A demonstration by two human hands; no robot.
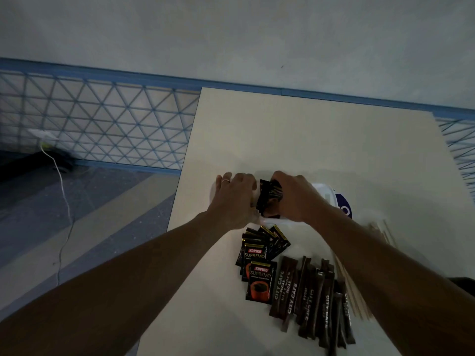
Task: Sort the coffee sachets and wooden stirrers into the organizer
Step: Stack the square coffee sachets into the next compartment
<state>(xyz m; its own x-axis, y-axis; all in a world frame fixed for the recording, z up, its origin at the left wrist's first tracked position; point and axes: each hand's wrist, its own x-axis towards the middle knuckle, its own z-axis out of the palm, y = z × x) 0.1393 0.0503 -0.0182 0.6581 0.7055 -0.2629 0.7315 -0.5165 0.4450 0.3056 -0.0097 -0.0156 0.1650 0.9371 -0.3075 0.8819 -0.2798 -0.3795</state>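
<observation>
The right hand (295, 199) grips a bunch of black sachets (268, 197) over the white organizer (324, 191), which the flat left hand (231, 199) steadies; crammed in together, they may buckle or spill onto the counter (308, 137).

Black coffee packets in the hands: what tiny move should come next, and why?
Probably push the black sachets down into the organizer and let go. The right hand grips them right at the organizer, the left hand rests on its other side, and the Kopiko pile on the table is not yet sorted.
</observation>
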